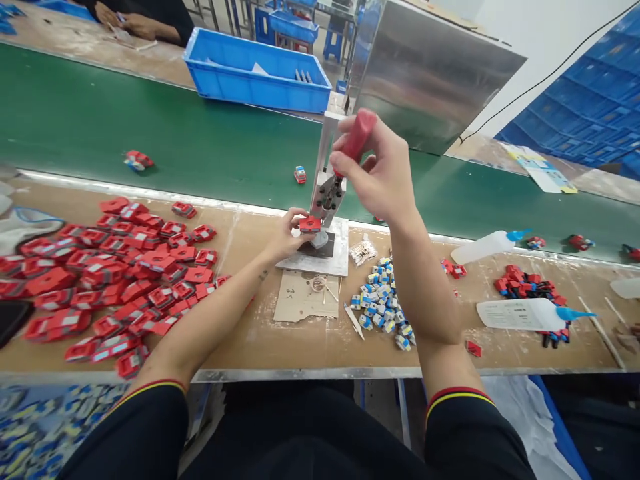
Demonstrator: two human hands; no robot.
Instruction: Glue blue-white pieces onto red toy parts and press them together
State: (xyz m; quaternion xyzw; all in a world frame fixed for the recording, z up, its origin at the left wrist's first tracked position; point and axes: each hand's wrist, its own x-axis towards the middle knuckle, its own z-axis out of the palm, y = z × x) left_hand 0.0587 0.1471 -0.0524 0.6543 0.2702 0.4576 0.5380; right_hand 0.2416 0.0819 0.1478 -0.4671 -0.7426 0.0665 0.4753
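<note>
right hand (380,177) wrapped around the red lever handle (358,137) of a small hand press (327,183), fingers closed tight on it, handle tilted up and to the right. press stands on a pale base plate (320,257) near the far edge of the table (300,340), roughly mid-length, just short of the green conveyor belt (200,140).

left hand (289,233) at the foot of the press, fingertips pinching a red toy part (310,224) that sits under the press head, above a round grey seat.

big heap of red parts (120,280) spread over the left half of the table, reaching its near edge. smaller pile of blue-and-white pieces (383,297) right of the base plate, beside the right forearm. a cardboard scrap (305,297) with a rubber band lies just in front of the plate. two white squeeze bottles (525,313) with blue tips toward the right end, a cluster of red and blue bits between them.

a few assembled toy cars (139,160) lie on the belt. blue crate (255,70) on the far bench beyond the belt; another person's hands (125,23) at the far left corner there.
</note>
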